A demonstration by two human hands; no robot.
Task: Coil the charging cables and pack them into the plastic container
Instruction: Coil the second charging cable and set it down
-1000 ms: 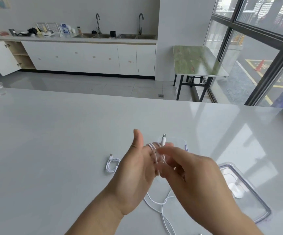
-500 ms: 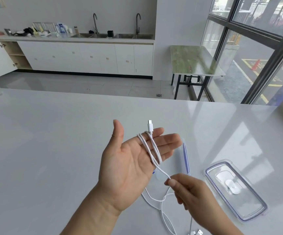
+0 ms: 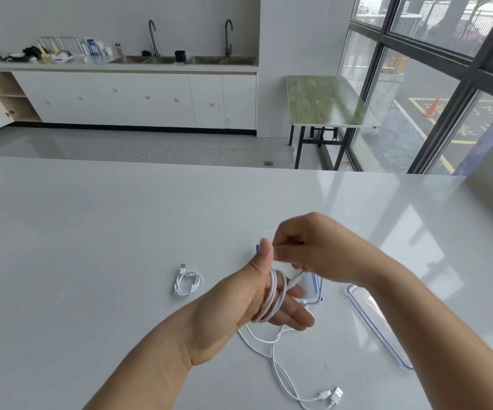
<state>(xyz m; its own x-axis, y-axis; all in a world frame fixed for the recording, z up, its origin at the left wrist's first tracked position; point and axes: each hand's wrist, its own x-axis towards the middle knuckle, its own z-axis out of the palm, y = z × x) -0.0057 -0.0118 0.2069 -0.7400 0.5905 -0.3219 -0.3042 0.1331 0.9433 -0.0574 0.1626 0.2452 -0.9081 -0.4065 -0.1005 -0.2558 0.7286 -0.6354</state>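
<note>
Since half a second ago, the right hand (image 3: 313,247) has risen from low in front of the body to just above the left thumb, carrying a fresh turn of cord with it. Its fingers are curled, with thumb and forefinger pinching a strand of the white charging cable (image 3: 273,300) beside the left thumb tip.

The left hand (image 3: 239,309) is held above the counter (image 3: 91,247), palm facing up and inward, fingers straight and together, thumb raised. Several loops of the cable are wound around those straight fingers. One small plug end pokes out of the loops towards the right hand.

From under the left hand the rest of the cable trails down onto the counter, curving towards the person and ending in a USB plug (image 3: 338,392) with a smaller plug just beside it.

Just behind the hands stands the clear plastic container (image 3: 313,288) with a blue trim, mostly hidden by them. Its lid (image 3: 366,315), clear with a blue rim, lies flat to the right, partly under the right forearm. A second coiled cable (image 3: 188,283), also white, rests on the counter to the left of the left hand, apart from the container.
</note>
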